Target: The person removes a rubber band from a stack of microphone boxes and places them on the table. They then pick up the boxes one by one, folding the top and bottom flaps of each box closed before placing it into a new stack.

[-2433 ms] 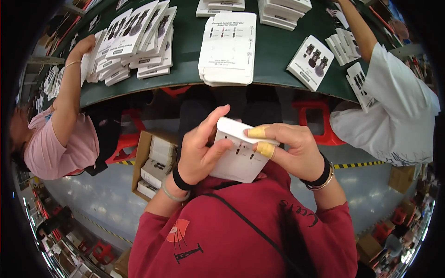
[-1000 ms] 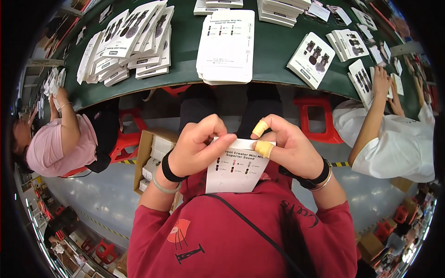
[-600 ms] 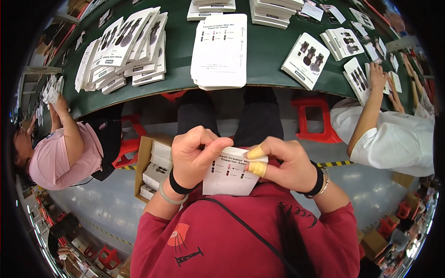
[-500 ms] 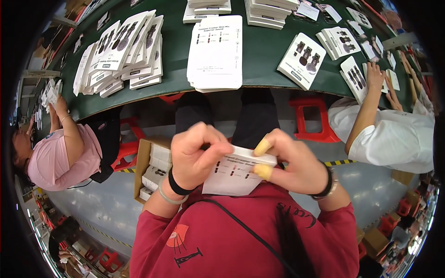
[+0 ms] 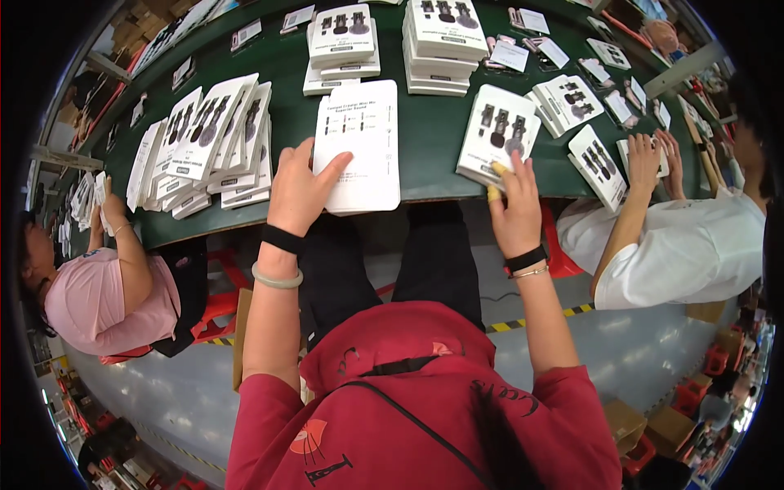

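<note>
Both hands are out over the near edge of the green table (image 5: 425,139): the left hand (image 5: 300,189) lies flat, fingers spread, on the white stack of sheets (image 5: 359,147), whose long side runs away from the person. Right of it, the right hand (image 5: 513,206) rests unclenched on the near corner of a stack of printed boxes (image 5: 500,135), gripping nothing I can see. Farther back lie more box piles (image 5: 445,33).

The person wore a red short-sleeved top (image 5: 425,408) with a dark strap crossing the chest and a small printed mark low on the front, above dark trousers (image 5: 384,261). The left hand (image 5: 298,192) had a black wristband and a pale green bangle behind it. The right hand (image 5: 514,212) had a black band, a thin bracelet, and yellow covers on two fingertips (image 5: 493,193).
</note>
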Demonstrator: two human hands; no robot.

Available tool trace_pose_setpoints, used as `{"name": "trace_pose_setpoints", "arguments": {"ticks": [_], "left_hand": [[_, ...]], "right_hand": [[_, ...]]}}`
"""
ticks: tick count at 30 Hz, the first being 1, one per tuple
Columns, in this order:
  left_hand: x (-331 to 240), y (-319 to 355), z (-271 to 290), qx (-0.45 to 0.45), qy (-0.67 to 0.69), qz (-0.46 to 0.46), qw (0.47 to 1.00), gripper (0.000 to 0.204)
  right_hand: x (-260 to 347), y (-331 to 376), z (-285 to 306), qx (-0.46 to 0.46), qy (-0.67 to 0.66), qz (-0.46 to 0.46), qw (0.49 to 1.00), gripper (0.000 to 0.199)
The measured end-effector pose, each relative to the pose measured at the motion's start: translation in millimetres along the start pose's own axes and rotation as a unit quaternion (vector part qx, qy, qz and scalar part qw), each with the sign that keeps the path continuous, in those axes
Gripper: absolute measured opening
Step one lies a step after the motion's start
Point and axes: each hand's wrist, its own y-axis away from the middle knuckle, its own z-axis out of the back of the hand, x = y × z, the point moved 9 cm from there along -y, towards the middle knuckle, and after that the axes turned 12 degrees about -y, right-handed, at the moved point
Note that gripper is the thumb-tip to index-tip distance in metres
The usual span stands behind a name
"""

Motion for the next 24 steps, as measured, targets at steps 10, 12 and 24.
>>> {"name": "trace_pose_setpoints", "arguments": {"ticks": [10,12,24], "left_hand": [[20.5,2.9,5.5,-0.014,0.155,0.059,0.986,0.04],[23.8,5.4,4.7,-0.029,0.318,0.079,0.945,0.034],[-68.9,102.8,58.5,-0.003,0.258,-0.153,0.954,0.019]], "right_hand": [[-1.4,-14.7,-2.0,0.09,-0.059,-0.016,0.994,0.042],[27.1,-23.3,10.0,0.064,-0.024,0.042,0.997,0.042],[147.1,-52.8,42.3,0.084,-0.229,0.032,0.969,0.033]]}}
